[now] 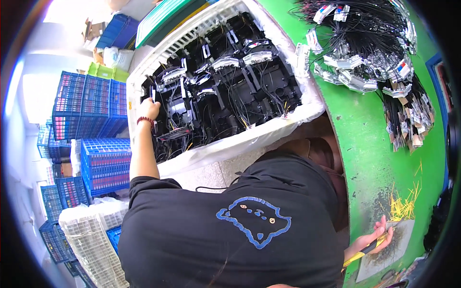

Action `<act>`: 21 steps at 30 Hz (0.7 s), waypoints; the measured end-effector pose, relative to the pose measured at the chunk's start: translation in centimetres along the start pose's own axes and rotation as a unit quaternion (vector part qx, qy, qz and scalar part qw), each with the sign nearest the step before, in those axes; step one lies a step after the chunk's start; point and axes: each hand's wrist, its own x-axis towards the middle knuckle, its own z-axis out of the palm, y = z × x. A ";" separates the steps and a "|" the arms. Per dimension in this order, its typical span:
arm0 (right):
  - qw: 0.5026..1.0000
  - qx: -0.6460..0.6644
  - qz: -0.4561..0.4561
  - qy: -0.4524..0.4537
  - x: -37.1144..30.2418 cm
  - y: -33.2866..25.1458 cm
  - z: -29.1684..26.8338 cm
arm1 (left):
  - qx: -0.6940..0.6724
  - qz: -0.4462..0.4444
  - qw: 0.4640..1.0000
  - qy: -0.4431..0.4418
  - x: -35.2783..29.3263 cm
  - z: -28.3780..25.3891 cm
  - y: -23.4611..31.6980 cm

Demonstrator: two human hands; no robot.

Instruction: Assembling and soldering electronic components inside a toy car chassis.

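Observation:
On the left, my left hand [150, 109], with a red bead bracelet at its wrist, reaches into a white crate [216, 144] lined with clear plastic. Its fingers are closed at the edge of a black plastic housing [165, 108] in the crate's left end. Several such housings with thin black wires and silvery connectors fill the crate. At the lower right, my right hand [379, 240] is closed around a slim yellow-and-black tool [357, 257] above a grey plate [384, 257]. The tool's exact kind is unclear. Thin yellow strips [403, 206] lie beside the plate.
The green worktop [365, 163] runs along the right side. Bundles of black cables [365, 53] with silvery ends lie at its far end, with another bundle [410, 113] closer. Blue crates [91, 101] are stacked on the left, near a plastic-wrapped pale crate [91, 233].

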 end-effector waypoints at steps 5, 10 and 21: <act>1.000 0.003 0.013 0.011 -0.1 0.4 -0.3 | -0.091 0.079 0.993 0.017 -5.5 4.8 5.1; 0.999 0.011 0.013 0.037 -1.2 0.4 -1.9 | -0.089 -0.073 0.990 -0.081 -8.3 7.4 11.2; 0.988 0.135 0.052 0.055 -2.4 2.8 -2.0 | -0.120 0.128 0.971 0.163 4.1 10.1 8.1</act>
